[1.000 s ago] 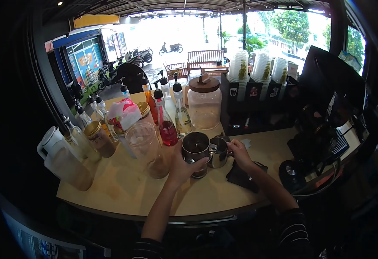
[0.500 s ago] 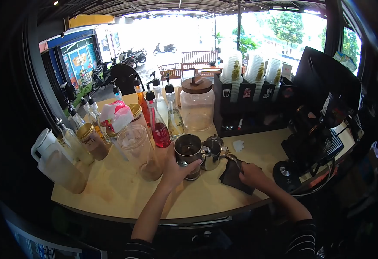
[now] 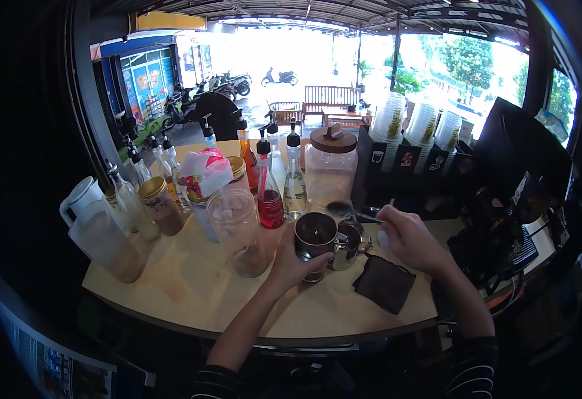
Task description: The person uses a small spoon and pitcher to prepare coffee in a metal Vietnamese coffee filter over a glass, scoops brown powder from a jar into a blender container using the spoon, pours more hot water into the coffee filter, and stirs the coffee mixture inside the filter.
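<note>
Here, a round, dark-mouthed steel cup sits in a curled left hand

We find the cup near the centre of the frame, its mouth facing up. The left hand wraps its near side, thumb across the front, fingers closed on the wall; we cannot tell whether the cup's base touches the counter. In the right hand, right of centre, we see fingers pinched shut on the handle of a slim metal spoon, whose dark bowl shows just above the cup's rim in the frame.

Just right of the cup we have a second, shiny steel pitcher, and farther right a folded, dark cloth on the pale wooden counter. To the cup's left we see a tall, clear plastic jar, with a red-filled pump bottle behind it.

Farther out, a large clear jar with a brown wooden lid stands above centre, and a black rack with clear cups fills the upper right. At the left edge of the counter we spot a clear, white-lidded pitcher.
</note>
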{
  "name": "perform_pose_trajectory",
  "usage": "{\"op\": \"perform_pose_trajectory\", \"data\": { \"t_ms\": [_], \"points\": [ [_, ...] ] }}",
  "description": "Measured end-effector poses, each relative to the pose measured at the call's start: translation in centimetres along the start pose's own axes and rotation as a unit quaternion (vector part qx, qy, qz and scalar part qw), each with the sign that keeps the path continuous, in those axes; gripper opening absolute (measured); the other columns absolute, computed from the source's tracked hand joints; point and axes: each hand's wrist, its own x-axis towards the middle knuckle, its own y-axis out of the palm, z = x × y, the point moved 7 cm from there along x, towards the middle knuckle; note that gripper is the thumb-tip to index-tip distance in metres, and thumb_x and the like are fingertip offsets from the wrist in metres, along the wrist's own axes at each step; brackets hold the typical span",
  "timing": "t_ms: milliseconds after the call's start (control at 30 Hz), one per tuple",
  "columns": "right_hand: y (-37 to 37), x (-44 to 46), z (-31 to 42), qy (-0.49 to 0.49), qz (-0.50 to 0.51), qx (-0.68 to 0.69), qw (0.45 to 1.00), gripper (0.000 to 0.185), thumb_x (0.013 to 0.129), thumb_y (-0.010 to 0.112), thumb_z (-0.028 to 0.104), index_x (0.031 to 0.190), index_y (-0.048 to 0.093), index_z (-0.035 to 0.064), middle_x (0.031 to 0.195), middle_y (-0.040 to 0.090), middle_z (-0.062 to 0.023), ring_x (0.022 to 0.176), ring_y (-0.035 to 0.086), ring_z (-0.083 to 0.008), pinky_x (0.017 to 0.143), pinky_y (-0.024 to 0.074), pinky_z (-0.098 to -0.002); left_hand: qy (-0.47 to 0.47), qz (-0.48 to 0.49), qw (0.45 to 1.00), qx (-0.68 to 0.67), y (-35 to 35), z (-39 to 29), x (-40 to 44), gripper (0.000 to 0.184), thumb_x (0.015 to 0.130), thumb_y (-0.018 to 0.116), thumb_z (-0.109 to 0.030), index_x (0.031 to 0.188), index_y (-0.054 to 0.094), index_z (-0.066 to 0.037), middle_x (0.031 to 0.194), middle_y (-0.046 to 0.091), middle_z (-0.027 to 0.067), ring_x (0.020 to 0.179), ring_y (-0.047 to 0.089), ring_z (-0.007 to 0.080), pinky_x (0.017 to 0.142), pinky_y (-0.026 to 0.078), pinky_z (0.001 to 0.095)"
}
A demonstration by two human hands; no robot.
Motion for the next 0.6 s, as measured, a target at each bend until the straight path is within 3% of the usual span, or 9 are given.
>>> {"op": "perform_pose_trajectory", "data": {
  "t_ms": [67,133,200,267,367,400,467,533,600],
  "points": [
    [1.4,0.8,3.0,-0.167,-0.002,-0.124,0.978,0.01,0.088,0.049,0.002,0.097,0.052,-0.0024,0.074,0.059,-0.0176,0.073,0.062,-0.0355,0.064,0.0475,-0.0411,0.002,0.0,1.0,-0.014,0.2,0.6,0.0,0.078,0.063,0.085,-0.026,0.125,0.045,-0.001,0.112,0.06,0.0147,0.106,0.061,0.0252,0.093,0.047,0.0371],
    [2.7,2.0,4.0,-0.167,0.01,-0.157,0.973,0.009,0.087,0.051,0.002,0.095,0.053,-0.0027,0.074,0.06,-0.0179,0.074,0.063,-0.0353,0.065,0.0483,-0.0404,0.005,0.003,1.0,-0.029,0.2,0.6,0.0,0.08,0.063,0.086,-0.027,0.126,0.044,-0.001,0.112,0.06,0.0146,0.106,0.061,0.0252,0.093,0.047,0.0371],
    [3.5,3.3,5.0,-0.166,0.022,-0.192,0.967,0.008,0.086,0.054,0.002,0.092,0.055,-0.0029,0.074,0.06,-0.0181,0.075,0.063,-0.0351,0.066,0.0491,-0.0397,-0.046,0.038,0.997,-0.051,0.5,0.9,0.0,0.082,0.065,0.086,-0.025,0.129,0.04,-0.003,0.12,0.053,0.0111,0.115,0.053,0.0216,0.1,0.042,0.0366],
    [4.0,4.2,5.8,-0.161,0.07,-0.03,0.984,0.012,0.083,0.059,0.006,0.088,0.055,-0.0041,0.079,0.061,-0.0217,0.079,0.063,-0.0379,0.068,0.0485,-0.0421,-0.046,0.046,0.997,-0.052,0.4,0.6,0.1,0.082,0.065,0.086,-0.025,0.129,0.039,-0.004,0.12,0.053,0.0112,0.115,0.053,0.0213,0.1,0.042,0.0364],
    [4.1,4.6,6.8,-0.158,0.078,0.072,0.982,0.012,0.086,0.059,0.007,0.085,0.058,-0.0041,0.081,0.061,-0.0204,0.08,0.062,-0.036,0.069,0.0486,-0.0411,-0.017,0.02,0.998,-0.049,0.6,1.1,0.0,0.081,0.064,0.086,-0.027,0.128,0.042,-0.003,0.117,0.057,0.0129,0.111,0.057,0.023,0.096,0.045,0.0369],
    [4.3,4.7,6.5,-0.159,0.079,0.072,0.981,0.012,0.086,0.059,0.007,0.085,0.058,-0.0041,0.081,0.061,-0.0204,0.08,0.062,-0.036,0.069,0.0486,-0.0411,0.014,-0.012,0.999,-0.043,0.2,0.8,0.0,0.08,0.063,0.086,-0.028,0.126,0.044,-0.002,0.113,0.06,0.0144,0.107,0.061,0.025,0.092,0.048,0.0376],
    [4.0,4.5,6.8,-0.261,0.031,0.051,0.964,0.011,0.088,0.058,0.007,0.09,0.059,-0.0036,0.08,0.06,-0.0187,0.076,0.061,-0.0353,0.068,0.0486,-0.0403,0.008,-0.009,0.999,-0.036,0.3,0.9,0.1,0.08,0.063,0.086,-0.028,0.126,0.044,-0.002,0.113,0.06,0.0145,0.107,0.061,0.0251,0.092,0.048,0.0375],
    [4.3,4.6,6.8,-0.267,0.034,0.048,0.962,0.011,0.088,0.057,0.006,0.09,0.059,-0.0039,0.081,0.06,-0.0184,0.076,0.061,-0.0351,0.068,0.0487,-0.0404,0.003,-0.006,1.0,-0.03,0.1,0.8,0.1,0.081,0.062,0.086,-0.029,0.126,0.044,-0.002,0.114,0.06,0.0146,0.107,0.06,0.0253,0.092,0.047,0.0375],
    [4.3,4.6,6.7,-0.271,0.033,0.046,0.961,0.01,0.088,0.057,0.006,0.09,0.058,-0.0041,0.081,0.059,-0.0181,0.076,0.061,-0.0348,0.068,0.0488,-0.0404,-0.034,0.041,0.998,-0.03,0.5,1.0,0.1,0.084,0.066,0.086,-0.028,0.131,0.038,-0.003,0.123,0.051,0.0117,0.117,0.051,0.022,0.099,0.042,0.0359]
  ]
}}
